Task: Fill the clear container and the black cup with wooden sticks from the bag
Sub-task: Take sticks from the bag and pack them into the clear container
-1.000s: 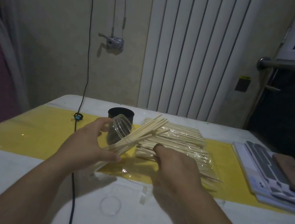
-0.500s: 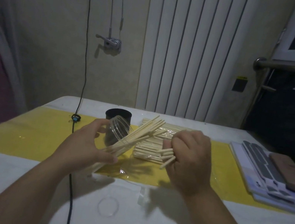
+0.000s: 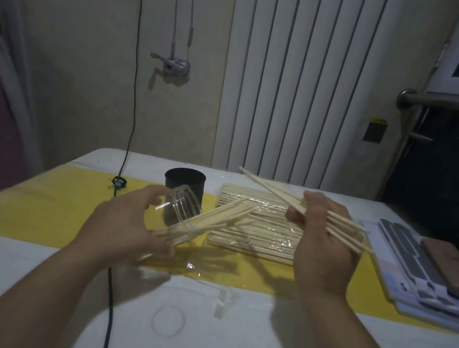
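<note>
**Over the yellow mat (image 3: 50,204): two bundles of sticks, one narrow mouth**

On the mat, the bag (image 3: 256,239) lies flat just right of your work, with many sticks left inside. A bundle that slips would likely drop onto its slick plastic and scatter.

Your left hand (image 3: 128,226) grips the clear container (image 3: 183,205), fingers curled over its wall and thumb beneath. It is tilted, with the mouth facing right and slightly up. Your right hand (image 3: 323,241) hovers above the bag, fingers curled round a fresh bundle (image 3: 344,226), pinching it near the middle. The bundle is fanned rather than squared, so stray tips may catch the rim and spill.

The black cup (image 3: 184,180) stands upright just behind the container. I cannot tell whether they touch, but a hard push could knock the cup over.

The loaded sticks (image 3: 215,217) jut well past the mouth at a low angle. If the new bundle strikes them, or you tip the container further, they may slide out.
</note>
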